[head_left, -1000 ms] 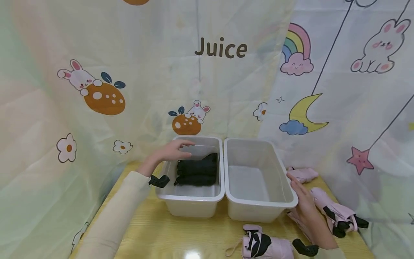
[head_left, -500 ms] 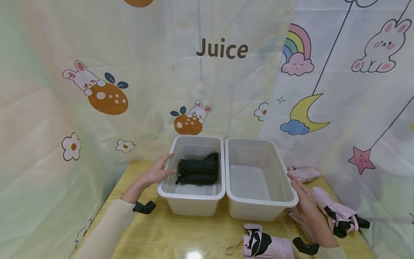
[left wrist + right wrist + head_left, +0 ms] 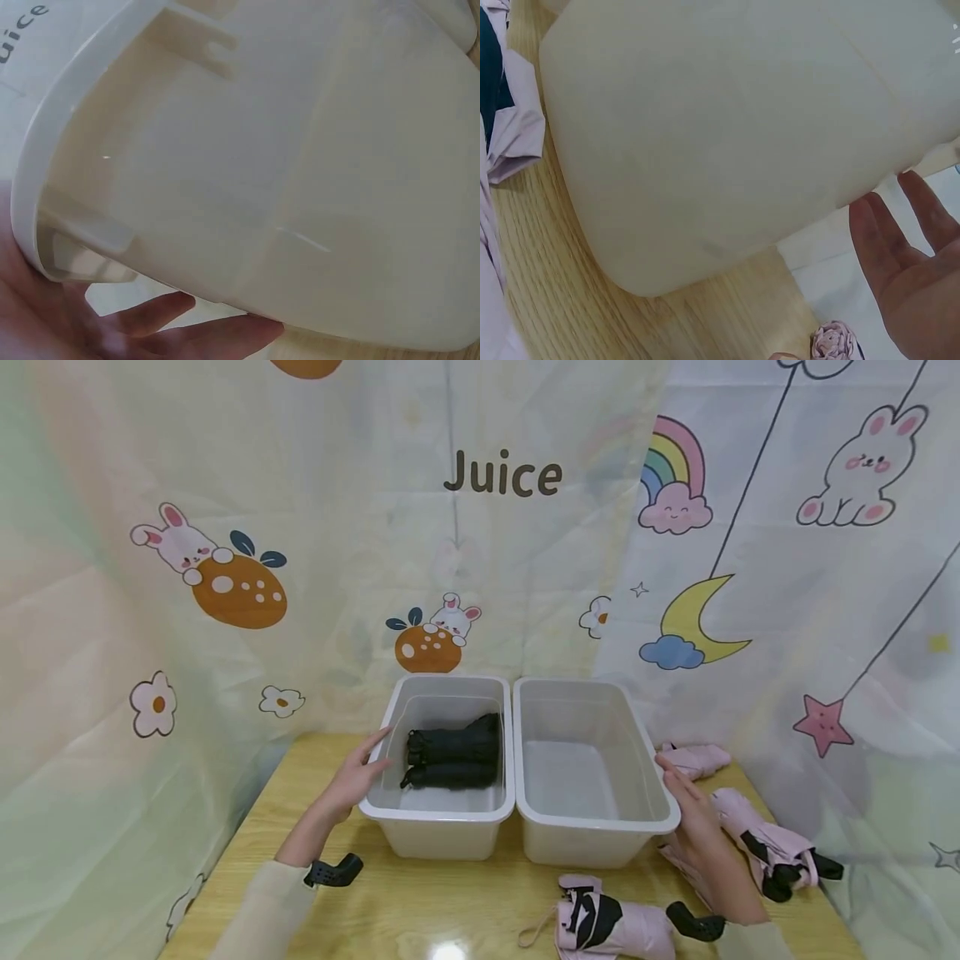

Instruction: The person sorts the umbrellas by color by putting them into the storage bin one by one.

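Observation:
Two white plastic bins stand side by side on the table. My left hand (image 3: 348, 783) touches the left rim of the left bin (image 3: 438, 839), thumb near the rim. In the left wrist view the fingers (image 3: 225, 337) stretch along the bin's outer wall. Two black folded umbrellas (image 3: 453, 747) lie inside that bin. On the other side my right hand (image 3: 701, 835) rests against the outer right side of the right bin (image 3: 585, 845), which has a bare floor. The right wrist view shows straight fingers (image 3: 866, 225) touching its wall.
Several pink folded umbrellas lie right of the bins: one in front (image 3: 622, 928), one beyond the right hand (image 3: 772, 843), one at the back (image 3: 697, 760), another partly hidden under that hand. A printed curtain (image 3: 337, 568) hangs behind the wooden table (image 3: 337, 910).
My left hand has moved from above the left bin out and down to its left rim. The right hand stays at the right bin. The bins show no clear movement.

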Demonstrator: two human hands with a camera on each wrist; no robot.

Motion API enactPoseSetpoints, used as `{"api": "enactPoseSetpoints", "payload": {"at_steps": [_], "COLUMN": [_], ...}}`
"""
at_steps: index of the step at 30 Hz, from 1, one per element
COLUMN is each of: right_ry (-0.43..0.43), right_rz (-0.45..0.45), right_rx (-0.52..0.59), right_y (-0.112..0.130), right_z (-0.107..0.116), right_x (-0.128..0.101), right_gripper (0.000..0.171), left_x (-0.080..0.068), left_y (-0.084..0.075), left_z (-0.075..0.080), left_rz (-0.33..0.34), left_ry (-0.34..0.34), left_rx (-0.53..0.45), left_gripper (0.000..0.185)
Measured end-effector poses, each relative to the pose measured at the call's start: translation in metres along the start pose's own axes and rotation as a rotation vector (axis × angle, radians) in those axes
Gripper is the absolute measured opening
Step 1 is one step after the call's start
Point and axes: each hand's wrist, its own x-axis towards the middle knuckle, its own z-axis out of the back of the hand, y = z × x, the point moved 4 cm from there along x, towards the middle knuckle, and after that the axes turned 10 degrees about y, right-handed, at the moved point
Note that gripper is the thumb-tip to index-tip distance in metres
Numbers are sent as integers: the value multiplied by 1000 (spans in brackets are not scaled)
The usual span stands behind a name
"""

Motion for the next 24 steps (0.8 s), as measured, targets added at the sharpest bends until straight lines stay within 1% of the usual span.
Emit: {"api": "enactPoseSetpoints", "payload": {"at_steps": [2,4,6,7,10,11,12,13,14,17,19,21,23,24], "right_ry": [2,-17,-75,-127,-298,-347,-382,-398,-391,-306,-264,-253,-259,-249], "right_rz": [4,4,1,4,23,28,27,12,-12,-94,-127,-139,-154,-169], "right_rx": [6,-19,-58,-91,-252,-320,-397,-492,-592,-913,-1107,-1240,-1319,-1347], "right_y": [-2,-3,-2,0,11,16,22,27,32,44,51,55,57,56], "right_z": [0,0,1,1,4,6,8,10,12,20,26,31,36,38], "right_x": [-1,-2,-3,-3,-4,-5,-8,-12,-16,-34,-45,-54,-62,-66], "right_gripper": [53,53,52,51,46,44,43,43,44,46,45,43,43,42], "left_x": [0,0,0,0,0,-1,-1,-1,-2,-4,-4,-4,-3,-3], "left_y": [1,3,4,4,3,2,2,2,3,8,9,9,8,7], "left_z": [0,0,-1,-1,0,0,0,0,-1,-3,-3,-2,-1,-1], "left_rz": [4,8,15,16,13,12,11,9,17,41,40,34,24,22], "left_ry": [-4,-1,7,8,-10,-18,-21,-20,-14,11,11,1,-5,-3], "left_rx": [2,7,10,12,3,3,2,2,-1,5,5,3,-2,0], "left_gripper": [58,58,59,59,60,60,59,59,59,59,59,58,58,57]}}
